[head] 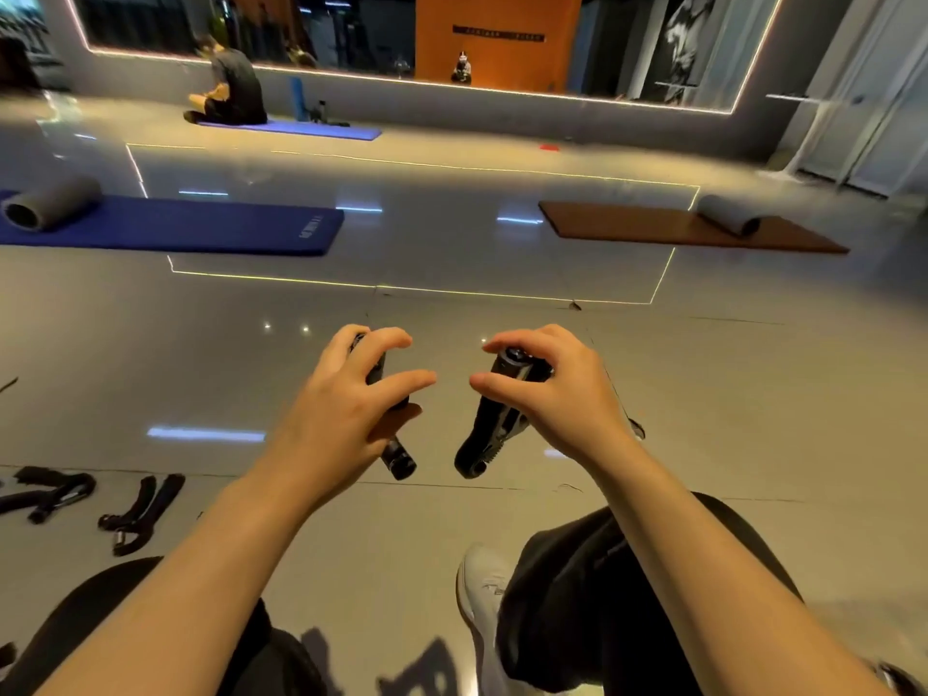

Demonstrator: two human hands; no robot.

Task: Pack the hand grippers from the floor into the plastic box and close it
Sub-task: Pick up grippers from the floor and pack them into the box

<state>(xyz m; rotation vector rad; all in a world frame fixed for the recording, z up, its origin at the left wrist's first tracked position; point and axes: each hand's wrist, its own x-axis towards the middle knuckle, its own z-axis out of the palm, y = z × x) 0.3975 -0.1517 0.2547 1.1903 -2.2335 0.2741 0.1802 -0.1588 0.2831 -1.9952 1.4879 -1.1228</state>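
My left hand (346, 399) holds a black hand gripper (396, 457) above the floor; one handle end sticks out below my palm. My right hand (557, 394) holds a second black hand gripper (489, 429), its handles pointing down and to the left. Both hands hover in front of me, a short gap between them. Two more black hand grippers lie on the floor at the lower left, one (47, 494) near the frame edge and one (140, 512) beside it. No plastic box is in view.
My crossed legs and a white shoe (482, 590) fill the bottom. A blue mat (201, 228) with a grey roller (50, 203) lies far left, a brown mat (678, 231) far right. A person (231, 87) sits on another mat by the mirror wall.
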